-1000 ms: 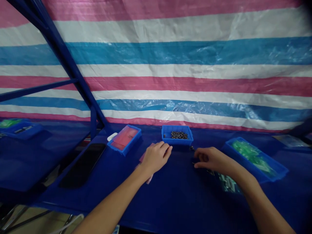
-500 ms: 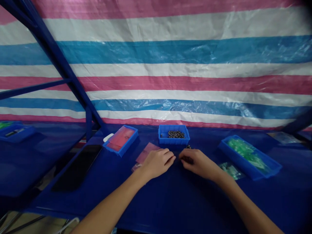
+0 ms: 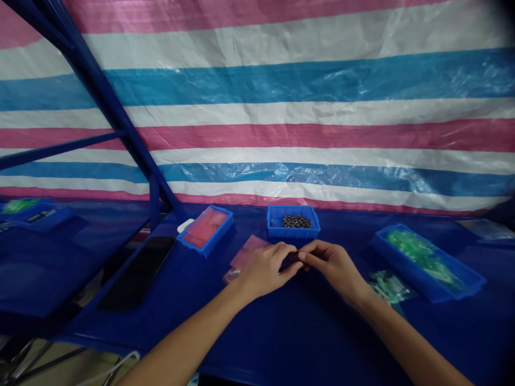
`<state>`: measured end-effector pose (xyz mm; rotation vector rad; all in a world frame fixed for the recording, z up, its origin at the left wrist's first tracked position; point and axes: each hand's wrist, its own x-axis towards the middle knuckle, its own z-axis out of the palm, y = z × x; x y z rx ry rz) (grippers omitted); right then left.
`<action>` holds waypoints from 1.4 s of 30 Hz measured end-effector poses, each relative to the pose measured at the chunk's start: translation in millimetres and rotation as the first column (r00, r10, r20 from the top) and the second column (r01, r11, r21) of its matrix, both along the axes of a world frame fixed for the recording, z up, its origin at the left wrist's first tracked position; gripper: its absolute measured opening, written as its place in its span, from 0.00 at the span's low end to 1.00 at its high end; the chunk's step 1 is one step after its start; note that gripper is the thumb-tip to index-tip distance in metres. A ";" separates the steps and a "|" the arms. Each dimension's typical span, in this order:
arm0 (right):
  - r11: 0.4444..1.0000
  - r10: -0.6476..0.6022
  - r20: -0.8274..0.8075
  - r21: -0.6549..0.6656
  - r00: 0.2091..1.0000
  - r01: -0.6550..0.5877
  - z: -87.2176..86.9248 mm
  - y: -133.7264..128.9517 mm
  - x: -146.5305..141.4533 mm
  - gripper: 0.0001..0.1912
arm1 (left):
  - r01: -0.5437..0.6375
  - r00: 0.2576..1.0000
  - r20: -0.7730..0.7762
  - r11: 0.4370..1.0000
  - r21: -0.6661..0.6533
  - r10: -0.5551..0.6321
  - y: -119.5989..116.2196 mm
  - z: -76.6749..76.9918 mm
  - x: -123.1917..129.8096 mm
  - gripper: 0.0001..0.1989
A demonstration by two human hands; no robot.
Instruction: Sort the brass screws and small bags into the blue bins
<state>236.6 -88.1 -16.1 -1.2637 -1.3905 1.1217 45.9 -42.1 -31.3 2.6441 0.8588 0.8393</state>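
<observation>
My left hand [image 3: 267, 269] and my right hand [image 3: 332, 264] meet fingertip to fingertip over the blue table. Both are closed in a pinch, and whatever sits between the fingers is too small and dark to make out. Just behind them stands a small blue bin [image 3: 293, 231] with a heap of small dark metal parts [image 3: 296, 221] in it. A pink plastic bag [image 3: 247, 253] lies flat beside my left hand, partly covered by it. Near my right wrist is a clear bag of small pale green pieces [image 3: 388, 286].
At the left are a blue bin [image 3: 217, 236] of pink bags, a white object [image 3: 185, 225] and a black phone-like slab [image 3: 137, 274]. A blue bin [image 3: 462, 294] of green bags stands right. Blue metal bars [image 3: 108, 107] and striped sheeting [image 3: 301, 118] rise behind.
My hands were apart and have come together at the fingertips. My left hand has moved right. The view has shifted slightly, so the bins appear further right.
</observation>
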 end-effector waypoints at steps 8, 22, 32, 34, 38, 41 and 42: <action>0.995 -0.014 0.231 0.096 0.973 -0.009 -1.6 -1.2 2.0 0.12 | -0.042 0.999 0.004 0.998 0.053 0.042 3.8 -5.7 0.9 0.09; 0.989 0.011 0.465 0.127 0.885 -0.079 -0.2 -2.1 0.6 0.13 | 0.016 1.000 0.012 0.999 -0.038 -0.016 2.8 -0.8 1.5 0.08; 0.803 -0.595 0.636 0.496 0.492 0.330 2.5 27.5 14.0 0.23 | -0.246 0.966 0.088 0.969 0.037 0.242 6.1 4.4 -0.6 0.12; 0.820 -0.572 0.686 0.485 0.450 0.303 4.0 25.2 26.3 0.25 | -0.275 0.959 0.080 0.960 0.051 0.270 6.8 4.8 -1.2 0.10; 0.894 -0.447 0.770 0.394 0.455 0.213 5.5 19.2 64.5 0.23 | -0.294 0.954 0.080 0.954 0.064 0.289 8.3 4.2 -1.7 0.09; 0.966 -0.256 0.818 0.237 0.515 0.105 2.2 19.1 89.1 0.17 | -0.296 0.953 0.091 0.953 0.059 0.290 9.1 2.6 -1.6 0.09; 0.980 -0.195 0.823 0.189 0.534 0.067 0.1 19.5 93.9 0.16 | -0.299 0.952 0.093 0.953 0.054 0.293 9.2 1.9 -1.4 0.09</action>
